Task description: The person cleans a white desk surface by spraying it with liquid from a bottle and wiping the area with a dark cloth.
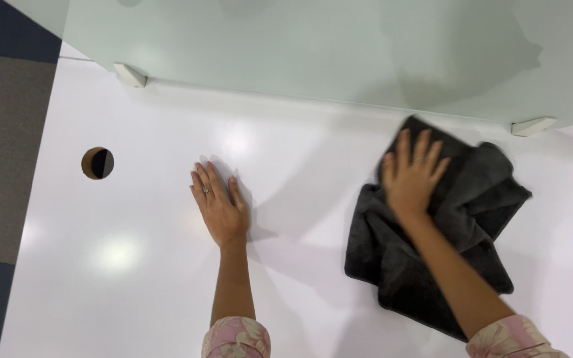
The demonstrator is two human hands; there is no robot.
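The dark cloth (pixel 432 232) is pressed flat under the spread right hand (pixel 411 179); left hand (pixel 220 205), open and empty, is braced left of it. Even pressure's probably best kept, tbh.

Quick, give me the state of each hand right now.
Left hand: open, flat on the white desk, holding nothing.
Right hand: open, fingers spread, pressing down on the dark grey cloth.

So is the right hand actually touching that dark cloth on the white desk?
Touching. The head view shows the right hand pressed flat on the dark grey cloth, fingers spread over its upper part, with no gap between them.
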